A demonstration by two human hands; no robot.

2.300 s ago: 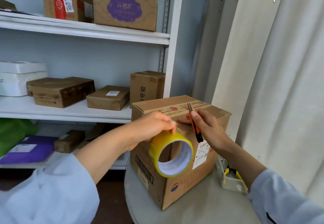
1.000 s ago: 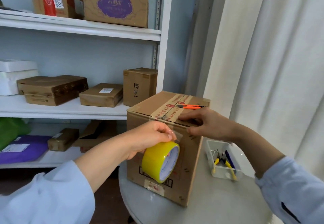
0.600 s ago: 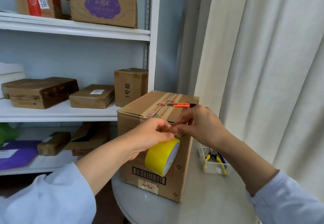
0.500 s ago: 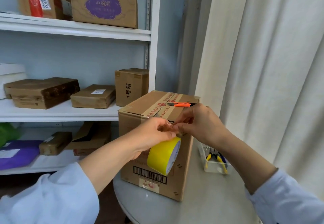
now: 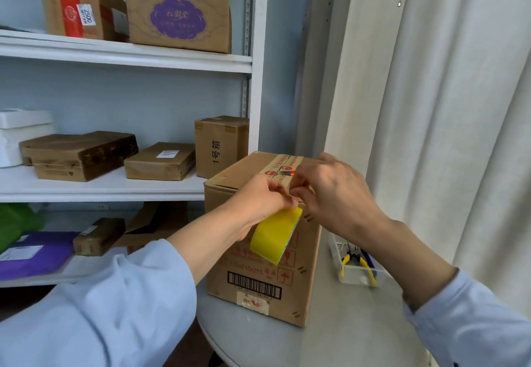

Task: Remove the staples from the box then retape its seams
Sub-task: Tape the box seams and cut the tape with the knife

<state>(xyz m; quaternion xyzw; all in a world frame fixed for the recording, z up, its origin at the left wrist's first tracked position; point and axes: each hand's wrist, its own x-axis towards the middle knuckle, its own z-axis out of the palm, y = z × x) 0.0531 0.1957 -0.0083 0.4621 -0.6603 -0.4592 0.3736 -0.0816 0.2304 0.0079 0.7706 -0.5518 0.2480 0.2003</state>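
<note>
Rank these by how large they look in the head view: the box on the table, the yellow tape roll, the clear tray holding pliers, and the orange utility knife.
1. box
2. clear tray and yellow tape roll: alike in apparent size, so unranked
3. orange utility knife: looks smallest, but the right hand hides most of it

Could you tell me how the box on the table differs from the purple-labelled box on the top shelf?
The box on the table stands tall and bears a barcode; the purple-labelled box lies wide and bears an oval logo. Both hands work at the former; the latter sits untouched. Both are brown cardboard.
</note>
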